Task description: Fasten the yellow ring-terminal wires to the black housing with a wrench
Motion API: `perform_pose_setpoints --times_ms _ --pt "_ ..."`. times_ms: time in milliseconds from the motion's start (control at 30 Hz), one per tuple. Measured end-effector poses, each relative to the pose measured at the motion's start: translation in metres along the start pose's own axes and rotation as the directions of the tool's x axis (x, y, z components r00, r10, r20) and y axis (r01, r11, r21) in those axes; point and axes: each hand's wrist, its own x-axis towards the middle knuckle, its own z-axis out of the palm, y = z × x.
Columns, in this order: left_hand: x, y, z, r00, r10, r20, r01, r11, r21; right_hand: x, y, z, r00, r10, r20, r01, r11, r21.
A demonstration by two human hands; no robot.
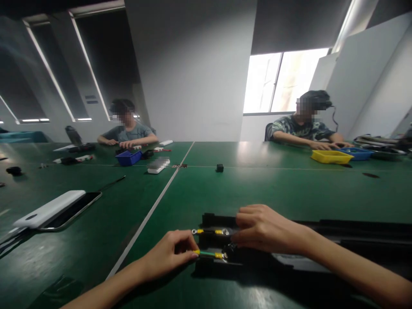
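Observation:
My left hand (175,253) pinches the left end of a short green wire (207,253) with yellow sleeves at its ends. The wire's right terminal lies at a small round metal part on a long black housing (273,257). A second short wire with yellow sleeves (209,231) lies just beyond it, its ring terminal sticking out past the housing's left end. Over the housing, my right hand (257,227) has its fingers curled down beside a small dark part (229,249); what its fingertips hold, if anything, is hidden.
On the green table (180,197), a white device and a phone (74,210) with cables lie at the left. A small black cube (219,168) sits ahead. Across are two people, a blue bin (128,158), and a yellow bin (331,157) beside another blue one.

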Motion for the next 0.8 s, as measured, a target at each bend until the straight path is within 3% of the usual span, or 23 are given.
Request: perform_pose_setpoints --times_ms 200,367,567,800 --pt "0.0 0.0 0.0 1.0 -0.03 -0.007 0.031 0.997 0.074 -0.004 0.004 0.014 0.992 -0.057 -0.116 0.048 0.996 -0.081" --pt "0.0 0.0 0.0 0.999 -0.028 -0.022 0.029 0.996 0.083 -0.006 -0.006 0.012 0.998 -0.041 -0.051 0.036 0.995 -0.093" --pt "0.001 0.0 0.001 1.0 -0.012 -0.014 0.013 0.998 0.055 -0.002 -0.028 0.002 0.996 0.08 0.051 -0.074 0.992 -0.106" --pt "0.002 -0.002 0.001 1.0 -0.018 -0.006 0.019 0.999 0.042 -0.002 -0.051 0.007 0.978 0.187 0.093 -0.167 0.966 -0.195"
